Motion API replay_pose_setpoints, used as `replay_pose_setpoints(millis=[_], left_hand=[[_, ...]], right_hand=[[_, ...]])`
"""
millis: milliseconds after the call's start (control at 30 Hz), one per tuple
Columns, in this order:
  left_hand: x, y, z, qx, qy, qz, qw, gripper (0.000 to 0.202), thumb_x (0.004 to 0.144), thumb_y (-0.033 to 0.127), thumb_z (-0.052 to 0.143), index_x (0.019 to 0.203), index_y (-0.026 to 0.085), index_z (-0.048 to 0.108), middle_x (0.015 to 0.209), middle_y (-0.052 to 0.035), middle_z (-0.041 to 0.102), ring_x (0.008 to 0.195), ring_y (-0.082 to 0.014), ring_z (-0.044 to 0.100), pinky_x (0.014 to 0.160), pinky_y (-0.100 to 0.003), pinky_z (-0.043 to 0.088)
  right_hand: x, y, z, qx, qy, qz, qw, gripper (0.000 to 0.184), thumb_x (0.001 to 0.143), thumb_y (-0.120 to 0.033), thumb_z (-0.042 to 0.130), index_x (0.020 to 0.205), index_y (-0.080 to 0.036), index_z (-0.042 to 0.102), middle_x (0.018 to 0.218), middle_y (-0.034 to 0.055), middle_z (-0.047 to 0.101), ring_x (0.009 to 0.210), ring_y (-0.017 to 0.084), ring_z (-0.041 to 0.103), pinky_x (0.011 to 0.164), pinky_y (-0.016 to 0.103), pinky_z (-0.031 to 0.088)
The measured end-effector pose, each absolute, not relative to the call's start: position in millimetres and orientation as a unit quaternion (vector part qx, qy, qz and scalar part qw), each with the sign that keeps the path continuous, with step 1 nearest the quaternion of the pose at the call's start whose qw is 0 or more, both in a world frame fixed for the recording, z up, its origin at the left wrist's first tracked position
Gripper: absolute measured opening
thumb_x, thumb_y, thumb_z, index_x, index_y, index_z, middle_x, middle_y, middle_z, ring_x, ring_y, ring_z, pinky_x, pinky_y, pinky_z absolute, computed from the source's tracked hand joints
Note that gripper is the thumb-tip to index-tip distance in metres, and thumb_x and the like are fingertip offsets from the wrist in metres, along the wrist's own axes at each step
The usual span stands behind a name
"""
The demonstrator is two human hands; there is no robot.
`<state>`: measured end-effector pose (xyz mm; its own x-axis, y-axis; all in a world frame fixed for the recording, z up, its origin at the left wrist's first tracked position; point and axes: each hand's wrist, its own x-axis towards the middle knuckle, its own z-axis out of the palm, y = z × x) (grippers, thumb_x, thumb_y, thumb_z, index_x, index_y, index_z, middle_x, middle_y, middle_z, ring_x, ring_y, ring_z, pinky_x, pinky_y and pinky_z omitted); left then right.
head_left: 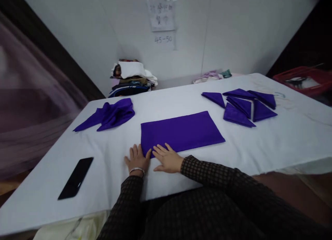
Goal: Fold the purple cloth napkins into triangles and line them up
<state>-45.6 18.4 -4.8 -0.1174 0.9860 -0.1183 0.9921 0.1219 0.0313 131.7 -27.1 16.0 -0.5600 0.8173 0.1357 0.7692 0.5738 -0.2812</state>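
Note:
A purple cloth (181, 131), folded into a flat rectangle, lies in front of me on the white-covered table (109, 177). My left hand (138, 159) rests at its near left corner with the fingers spread, a silvery bangle on the wrist. Close beside it, my right hand (167, 158) lies flat on the near edge of the cloth, fingers stretched out. Neither hand grips anything. To the left is a crumpled purple cloth (116, 113). Several purple cloths folded into triangles (237, 112) are grouped at the far right, some touching or overlapping.
A black phone (76, 178) lies on the table at the left. Behind the far edge are a stack of folded clothes (133, 77) and some lilac cloth (209, 76). A red basket (306, 79) stands at the right. Paper signs (161, 13) hang on the wall.

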Motion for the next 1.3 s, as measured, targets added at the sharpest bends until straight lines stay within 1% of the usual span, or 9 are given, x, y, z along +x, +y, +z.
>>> replay_pose_setpoints(millis=[100,200,333,500,633,800,967,1167,1300], left_hand=[[-46,20,-6,0.664,0.745,-0.030,0.050,0.076,0.087,0.061,0.019,0.146,0.015,0.026,0.156,-0.0114,0.015,0.143,-0.0300,0.011,0.110,-0.061,0.015],[-47,21,-7,0.668,0.743,-0.028,0.046,0.077,0.086,0.062,0.016,0.146,0.014,0.027,0.156,-0.0122,0.016,0.143,-0.0305,0.012,0.109,-0.061,0.017],[-49,23,-8,0.672,0.739,-0.020,0.041,0.078,0.086,0.063,0.013,0.145,0.014,0.028,0.155,-0.0132,0.019,0.142,-0.0313,0.014,0.108,-0.062,0.018],[-53,27,-13,0.665,0.746,-0.027,0.038,0.077,0.082,0.068,0.013,0.146,0.027,0.017,0.156,-0.0021,0.018,0.143,-0.0271,0.014,0.109,-0.061,0.019],[-54,30,-17,0.667,0.743,-0.001,0.058,0.076,0.079,0.069,0.020,0.147,0.036,0.016,0.153,0.0018,0.027,0.142,-0.0314,0.014,0.109,-0.064,0.019],[-51,33,-3,0.656,0.752,0.005,0.059,0.072,0.081,0.064,0.036,0.144,0.032,0.029,0.150,-0.0052,0.032,0.139,-0.0374,0.019,0.109,-0.064,0.022],[11,25,25,0.724,0.689,0.017,0.031,0.073,0.087,0.058,0.034,0.144,0.014,0.029,0.154,-0.0119,0.020,0.141,-0.0345,0.016,0.110,-0.062,0.017],[158,10,21,0.863,0.489,0.049,0.119,0.065,0.090,0.057,0.029,0.144,0.021,0.032,0.155,-0.0084,0.020,0.143,-0.0292,0.013,0.113,-0.059,0.009],[216,9,3,0.879,0.442,0.086,0.156,0.063,0.093,0.052,0.026,0.145,0.017,0.032,0.155,-0.0098,0.019,0.142,-0.0293,0.013,0.113,-0.057,0.010]], right_hand=[[137,-32,12,-0.469,-0.865,0.105,0.147,0.060,0.089,-0.055,0.040,0.141,-0.025,0.037,0.149,-0.0017,0.031,0.138,0.020,0.025,0.114,0.038,0.014],[165,-39,11,-0.484,-0.852,0.120,0.160,0.057,0.089,-0.052,0.040,0.140,-0.026,0.040,0.149,-0.0027,0.032,0.137,0.023,0.028,0.114,0.042,0.015],[229,-54,9,-0.526,-0.831,0.116,0.136,0.062,0.090,-0.051,0.043,0.142,-0.018,0.036,0.149,0.0058,0.030,0.138,0.025,0.026,0.114,0.045,0.014],[335,-85,-6,-0.639,-0.763,0.070,0.075,0.066,0.094,-0.054,0.034,0.144,-0.011,0.031,0.151,0.0128,0.028,0.139,0.027,0.022,0.111,0.051,0.018],[382,-103,-22,-0.684,-0.726,0.016,0.068,0.068,0.094,-0.057,0.028,0.146,-0.013,0.028,0.150,0.0146,0.029,0.139,0.029,0.024,0.109,0.054,0.021],[386,-107,-34,-0.674,-0.733,-0.021,0.088,0.068,0.094,-0.059,0.025,0.148,-0.017,0.024,0.149,0.0143,0.032,0.138,0.030,0.026,0.107,0.055,0.023],[386,-106,-36,-0.669,-0.736,-0.030,0.093,0.068,0.094,-0.058,0.024,0.148,-0.017,0.025,0.149,0.0142,0.033,0.138,0.030,0.026,0.107,0.055,0.024],[388,-106,-38,-0.668,-0.737,-0.043,0.092,0.068,0.094,-0.059,0.024,0.146,-0.015,0.029,0.148,0.0151,0.034,0.137,0.030,0.028,0.106,0.054,0.024],[388,-106,-38,-0.667,-0.739,-0.046,0.083,0.067,0.094,-0.057,0.023,0.146,-0.015,0.030,0.148,0.0144,0.034,0.137,0.029,0.028,0.106,0.054,0.025]])
